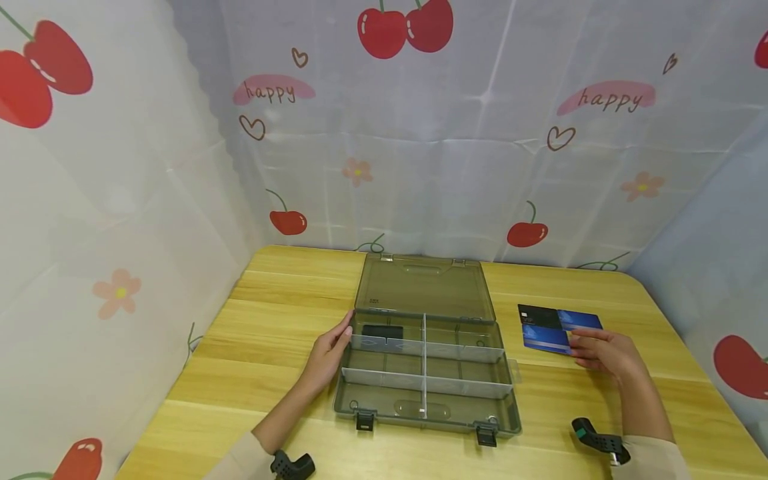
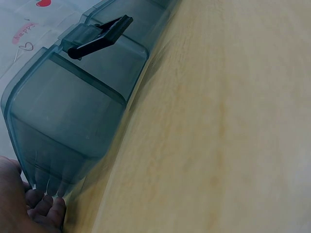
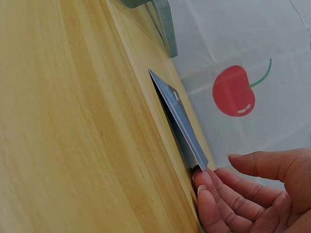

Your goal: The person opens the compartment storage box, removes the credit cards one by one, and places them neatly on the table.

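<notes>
A grey see-through plastic organizer box (image 1: 426, 421) lies open on the table, a dark flat card (image 1: 383, 331) in its back left compartment. My left hand (image 1: 326, 353) grips the box's left side, thumb at the rim; its fingertips (image 2: 57, 208) bend against the low outer wall. To the box's right lie a black card (image 1: 538, 316) and two blue ones. My right hand (image 1: 609, 353) has its fingers at the near blue card (image 1: 545, 338). In the right wrist view that card (image 3: 182, 124) stands tilted, fingertips at its lower edge, thumb apart from it.
The box's lid (image 1: 425, 288) is folded back flat towards the wall cloth (image 1: 420, 200), which bears cherries. Two dark latches (image 1: 486, 435) hang from the front edge. Clear dividers (image 1: 384, 380) split the inside. Wood-grained table (image 1: 282, 340) surrounds the box.
</notes>
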Demonstrator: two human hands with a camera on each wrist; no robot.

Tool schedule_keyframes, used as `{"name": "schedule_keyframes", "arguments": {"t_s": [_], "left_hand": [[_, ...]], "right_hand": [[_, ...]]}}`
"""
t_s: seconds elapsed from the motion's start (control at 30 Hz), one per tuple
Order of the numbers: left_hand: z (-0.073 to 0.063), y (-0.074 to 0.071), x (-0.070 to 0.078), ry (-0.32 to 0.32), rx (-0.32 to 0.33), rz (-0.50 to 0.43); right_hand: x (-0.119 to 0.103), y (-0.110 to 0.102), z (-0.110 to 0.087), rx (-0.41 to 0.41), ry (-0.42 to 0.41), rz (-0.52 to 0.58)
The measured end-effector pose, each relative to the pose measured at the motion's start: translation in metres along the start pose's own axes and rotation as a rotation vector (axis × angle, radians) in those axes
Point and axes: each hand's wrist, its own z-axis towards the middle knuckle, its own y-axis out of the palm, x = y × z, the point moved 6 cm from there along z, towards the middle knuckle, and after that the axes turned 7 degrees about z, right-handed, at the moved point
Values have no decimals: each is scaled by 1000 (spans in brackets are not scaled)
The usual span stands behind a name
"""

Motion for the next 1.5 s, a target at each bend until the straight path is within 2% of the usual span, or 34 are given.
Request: {"name": "schedule_keyframes", "arguments": {"t_s": [0.47, 0.67, 0.8, 0.9, 1.07, 1.27, 1.37, 1.5], "left_hand": [[1, -2, 0, 3, 13, 3], [-1, 2, -4, 0, -13, 4], [-2, 2, -6, 1, -6, -8], [-2, 1, -6, 0, 5, -16], [1, 2, -4, 2, 10, -14], [1, 2, -1, 0, 6, -8], [-1, 2, -2, -3, 10, -7], [-2, 1, -3, -11, 17, -2]], "right_hand": [[-2, 0, -1, 12, 6, -10], [2, -3, -3, 18, 8, -22], [0, -3, -4, 27, -2, -51], [-7, 0, -6, 22, -56, -95], [-30, 4, -15, 5, -215, -172], [-45, 13, -28, 30, -306, -273], [-46, 21, -33, 19, -349, -390], [-42, 33, -39, -43, -407, -581]]}}
